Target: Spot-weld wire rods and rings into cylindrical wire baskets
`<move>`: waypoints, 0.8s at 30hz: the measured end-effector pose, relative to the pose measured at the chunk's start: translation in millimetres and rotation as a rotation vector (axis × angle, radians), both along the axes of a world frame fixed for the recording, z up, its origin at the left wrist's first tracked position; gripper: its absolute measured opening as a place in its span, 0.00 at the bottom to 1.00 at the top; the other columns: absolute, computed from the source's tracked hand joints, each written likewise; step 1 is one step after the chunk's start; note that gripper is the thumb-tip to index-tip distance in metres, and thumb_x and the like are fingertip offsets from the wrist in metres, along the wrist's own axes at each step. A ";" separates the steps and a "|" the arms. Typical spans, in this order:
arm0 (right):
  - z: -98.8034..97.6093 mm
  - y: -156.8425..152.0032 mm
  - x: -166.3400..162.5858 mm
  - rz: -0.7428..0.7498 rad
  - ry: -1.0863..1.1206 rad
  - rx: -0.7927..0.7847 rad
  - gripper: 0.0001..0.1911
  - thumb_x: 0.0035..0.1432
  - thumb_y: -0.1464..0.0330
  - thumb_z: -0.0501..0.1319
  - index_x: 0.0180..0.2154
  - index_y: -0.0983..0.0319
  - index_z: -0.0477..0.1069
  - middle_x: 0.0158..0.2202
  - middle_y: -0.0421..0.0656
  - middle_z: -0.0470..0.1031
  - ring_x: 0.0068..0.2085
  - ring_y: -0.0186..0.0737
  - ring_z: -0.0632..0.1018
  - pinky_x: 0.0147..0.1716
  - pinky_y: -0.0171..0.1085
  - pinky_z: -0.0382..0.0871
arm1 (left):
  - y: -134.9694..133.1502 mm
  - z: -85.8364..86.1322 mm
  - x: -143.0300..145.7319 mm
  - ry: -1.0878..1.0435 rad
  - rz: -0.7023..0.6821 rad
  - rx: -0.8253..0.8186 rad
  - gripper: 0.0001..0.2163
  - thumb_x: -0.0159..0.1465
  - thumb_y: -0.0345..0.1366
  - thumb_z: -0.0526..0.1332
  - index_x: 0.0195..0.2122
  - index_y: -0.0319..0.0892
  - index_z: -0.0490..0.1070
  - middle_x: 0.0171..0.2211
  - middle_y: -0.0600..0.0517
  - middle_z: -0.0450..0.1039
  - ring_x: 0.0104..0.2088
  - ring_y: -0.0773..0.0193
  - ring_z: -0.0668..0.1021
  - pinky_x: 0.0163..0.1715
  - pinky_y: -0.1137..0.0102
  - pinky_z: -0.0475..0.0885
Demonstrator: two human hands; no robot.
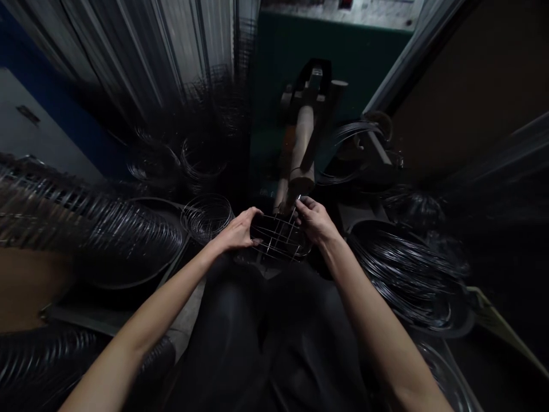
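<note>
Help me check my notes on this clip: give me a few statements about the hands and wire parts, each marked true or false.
1. The left hand and right hand both grip the frame. True.
2. The frame is a plain ring with nothing inside. False: straight wires cross inside it.
3. Rings lie piled on both sides of the person. True.
4. The right hand wears a glove. False: both hands are bare.

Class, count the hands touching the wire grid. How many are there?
2: left hand gripping the grid's left edge, right hand at its far right corner.
</note>
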State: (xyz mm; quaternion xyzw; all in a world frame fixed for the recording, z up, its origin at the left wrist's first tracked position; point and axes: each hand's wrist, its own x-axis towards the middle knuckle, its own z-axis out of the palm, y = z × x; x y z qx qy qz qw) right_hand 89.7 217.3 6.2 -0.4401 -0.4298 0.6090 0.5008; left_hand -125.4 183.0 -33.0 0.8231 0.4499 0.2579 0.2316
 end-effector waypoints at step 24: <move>-7.3 20.6 -8.5 -0.009 -0.032 0.005 0.20 0.37 0.61 0.71 0.31 0.61 0.65 0.16 0.33 0.64 0.17 0.26 0.62 0.17 0.30 0.54 | 25.3 8.5 -14.4 -0.034 -0.047 -0.046 0.27 0.48 0.37 0.66 0.47 0.40 0.57 0.44 0.47 0.66 0.43 0.58 0.73 0.46 0.65 0.69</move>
